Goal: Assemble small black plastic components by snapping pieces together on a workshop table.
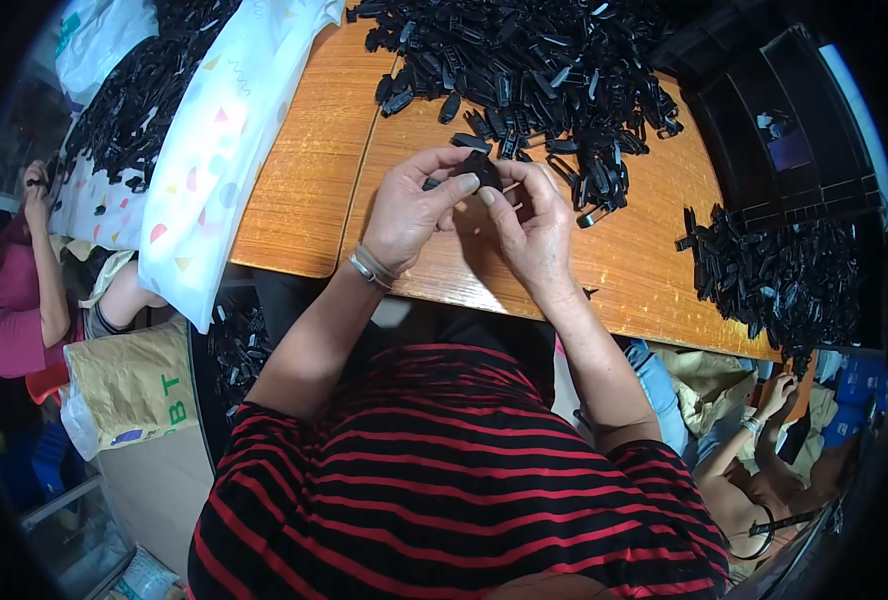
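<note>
Above the table's near edge, my left hand and my right hand come together, both closed. Between thumbs and fingertips they grip one small black plastic part, whose exact kind I cannot make out. The left fingers partly cover it, and another dark piece shows at the left fingers. Just beyond my hands spreads a big heap of black plastic clip-like parts, with some loose ones close to my fingertips.
The wooden table carries a patterned plastic sheet on its left. A second heap lies at the right beside a black crate. Co-workers' arms show at far left and right. A brown sack stands lower left.
</note>
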